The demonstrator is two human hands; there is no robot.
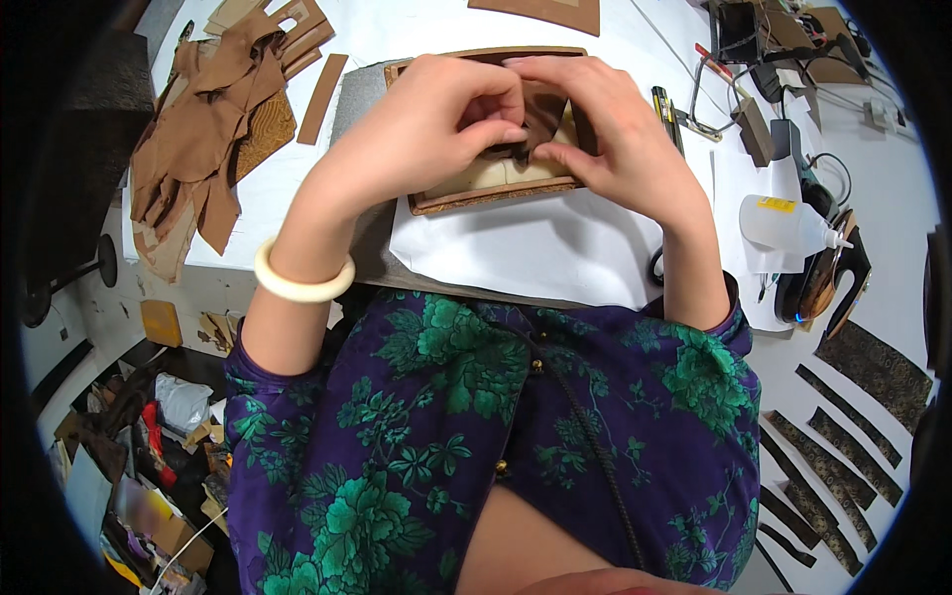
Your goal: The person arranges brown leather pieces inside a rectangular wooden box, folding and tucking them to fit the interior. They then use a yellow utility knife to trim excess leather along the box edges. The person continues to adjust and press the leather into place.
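Note:
In front of me on the table sits a shallow, open, box-like leather piece (496, 195) with brown edges and a cream inner side. My left hand (451, 114) reaches into it, thumb and forefinger closed on a dark brown flap (543, 107) of thin leather or lining. Over the right half lies my right hand (615, 119). Its forefinger stretches along the far rim while its thumb presses against the flap from the near side. The remaining fingertips of both hands are hidden by the hands themselves. A cream bangle (302, 289) circles my left forearm.
Brown leather scraps (203, 124) pile up at the left. White paper (516, 258) and a grey mat (359, 104) lie under the box. At the right are a cutter knife (662, 109), a squeeze bottle (783, 223), a dark block (756, 134) and cables. Patterned strips (843, 451) lie lower right.

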